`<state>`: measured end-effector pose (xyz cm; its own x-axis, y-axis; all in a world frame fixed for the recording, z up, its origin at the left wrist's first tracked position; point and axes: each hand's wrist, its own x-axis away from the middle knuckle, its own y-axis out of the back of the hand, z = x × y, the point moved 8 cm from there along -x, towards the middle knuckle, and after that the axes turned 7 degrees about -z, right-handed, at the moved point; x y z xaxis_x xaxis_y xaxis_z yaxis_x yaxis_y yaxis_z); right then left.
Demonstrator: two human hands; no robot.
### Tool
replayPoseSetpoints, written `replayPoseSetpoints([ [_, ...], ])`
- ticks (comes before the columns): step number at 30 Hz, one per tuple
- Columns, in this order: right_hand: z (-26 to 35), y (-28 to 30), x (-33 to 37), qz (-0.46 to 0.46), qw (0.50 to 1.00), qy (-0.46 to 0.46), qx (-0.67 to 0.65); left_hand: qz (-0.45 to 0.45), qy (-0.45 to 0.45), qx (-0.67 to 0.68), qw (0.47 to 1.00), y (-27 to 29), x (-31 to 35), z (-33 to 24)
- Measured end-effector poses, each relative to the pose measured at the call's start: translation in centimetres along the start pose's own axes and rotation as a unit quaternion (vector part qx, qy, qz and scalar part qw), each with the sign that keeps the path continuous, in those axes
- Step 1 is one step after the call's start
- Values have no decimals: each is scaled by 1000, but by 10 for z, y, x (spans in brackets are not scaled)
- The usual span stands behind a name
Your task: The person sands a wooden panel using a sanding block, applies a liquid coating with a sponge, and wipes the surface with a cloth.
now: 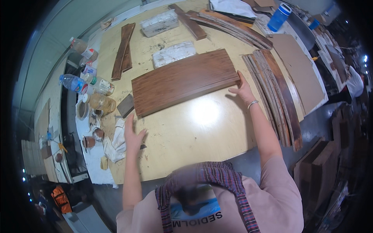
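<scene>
A thick brown wooden plank stack [186, 79] lies slantwise across the middle of the table; whether it is one piece or several pressed together is hard to tell. At its right end, the fingers of my right hand [244, 92] touch the edge, with the thumb stretched out away from them. My left hand [133, 136] is beside the near left corner, fingers extended and thumb spread. I cannot tell whether its fingertips touch the wood. Just beyond that corner sits a small dark grey block [125, 105]. Behind the stack is a white wrapped block [174, 54].
Long curved-looking planks [272, 89] line the table's right side, beside a cardboard sheet [297, 70]. Several bottles [100, 103] and a crumpled white cloth [115, 144] occupy the left edge. Farther back are narrow brown strips [123, 52], another wrapped block [159, 24] and a blue bottle [279, 17].
</scene>
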<state>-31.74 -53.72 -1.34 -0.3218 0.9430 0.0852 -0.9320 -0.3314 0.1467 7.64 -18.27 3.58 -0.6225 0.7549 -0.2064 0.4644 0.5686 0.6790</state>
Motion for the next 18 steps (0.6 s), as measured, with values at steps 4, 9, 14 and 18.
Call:
replayPoseSetpoints([
  [4, 4, -16, -34, 13, 992, -37, -123, -9, 169, 326, 930, -47, -33, 23],
  [9, 5, -18, -49, 19, 995, 4, -96, 9, 177, 320, 931, -62, -50, 23],
  [14, 6, -19, -47, -56, 991, 15, -124, -1, 178, 310, 934, -64, -54, 22],
  [18, -1, -21, -51, -86, 978, -10, -190, -3, 165, 234, 958, -58, -55, 29],
])
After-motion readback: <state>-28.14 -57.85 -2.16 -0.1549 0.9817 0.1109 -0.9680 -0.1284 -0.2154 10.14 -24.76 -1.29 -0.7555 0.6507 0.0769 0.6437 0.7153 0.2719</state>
